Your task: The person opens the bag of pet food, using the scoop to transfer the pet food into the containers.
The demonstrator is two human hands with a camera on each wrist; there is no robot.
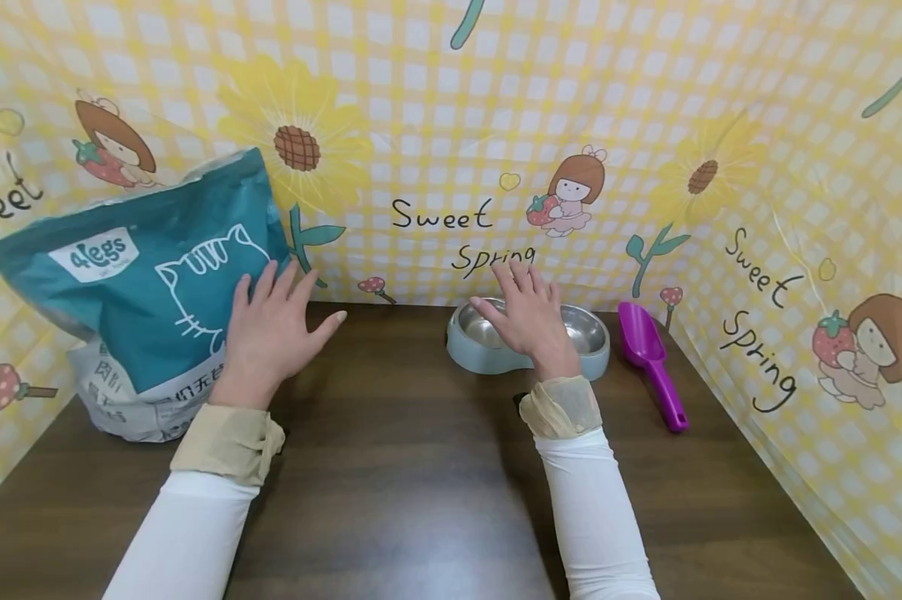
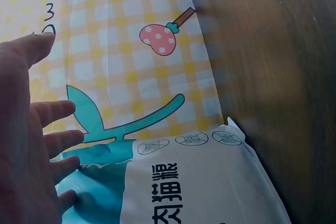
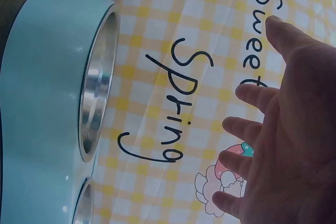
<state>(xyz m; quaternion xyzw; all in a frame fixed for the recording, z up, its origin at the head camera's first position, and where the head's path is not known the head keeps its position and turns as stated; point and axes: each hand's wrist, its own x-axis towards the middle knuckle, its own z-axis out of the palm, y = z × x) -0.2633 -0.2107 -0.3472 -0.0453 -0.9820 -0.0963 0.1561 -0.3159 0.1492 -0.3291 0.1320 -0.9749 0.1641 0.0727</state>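
My left hand point(image 1: 269, 329), fingers spread, overlaps the right side of a teal and white cat food bag point(image 1: 143, 308) in the head view. The left wrist view has its fingertips beside the upper part of that bag point(image 2: 157, 187). My right hand point(image 1: 529, 317) is held over a pale blue double pet bowl point(image 1: 481, 360) with two steel dishes, its fingers spread and holding nothing. From the right wrist, the bowl point(image 3: 47, 93) appears at the left, apart from the fingers. A purple scoop point(image 1: 649, 358) lies to the right of the bowl.
All of this stands on a dark wooden table point(image 1: 391, 467). A yellow checked cloth point(image 1: 421, 125) with printed flowers and figures rises along the back and both sides. Bag and bowl stand close to the back cloth; the scoop lies near the right one.
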